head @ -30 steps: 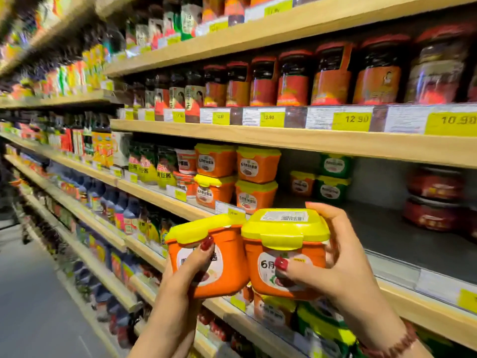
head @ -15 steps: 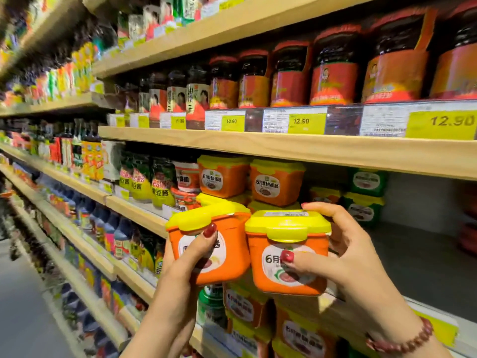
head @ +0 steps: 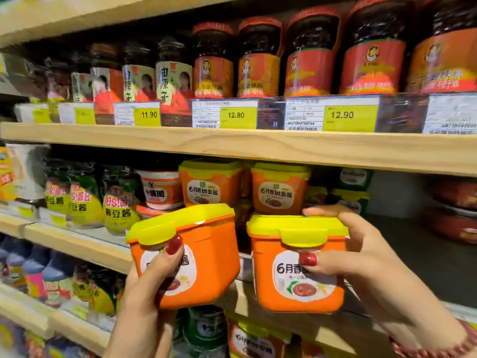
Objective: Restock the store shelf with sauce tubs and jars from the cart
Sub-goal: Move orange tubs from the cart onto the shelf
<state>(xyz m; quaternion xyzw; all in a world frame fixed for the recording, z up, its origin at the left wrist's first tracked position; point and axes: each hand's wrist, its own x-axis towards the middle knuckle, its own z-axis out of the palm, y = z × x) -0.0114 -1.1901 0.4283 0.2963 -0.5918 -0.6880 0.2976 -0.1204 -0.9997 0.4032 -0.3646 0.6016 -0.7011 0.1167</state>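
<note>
I hold two orange sauce tubs with yellow lids in front of the middle shelf (head: pixel 77 244). My left hand (head: pixel 147 293) grips the left tub (head: pixel 206 259) from below, thumb on its label; this tub is tilted. My right hand (head: pixel 366 264) grips the right tub (head: pixel 304 280) from its right side, thumb on the label and fingers over the lid's back edge; it stands upright. Behind them, stacked orange tubs of the same kind (head: pixel 278 189) sit on the shelf.
Dark shelf floor (head: pixel 426 254) lies open right of the stacked tubs, with green tubs (head: pixel 353 182) and red jars (head: pixel 454 223) at the back. Chili sauce jars (head: pixel 309 55) fill the shelf above. Green-yellow pouches (head: pixel 118 202) stand at the left.
Both tubs have come closer to the middle shelf and now sit right in front of the stacked orange tubs. The view has moved in toward the shelf.
</note>
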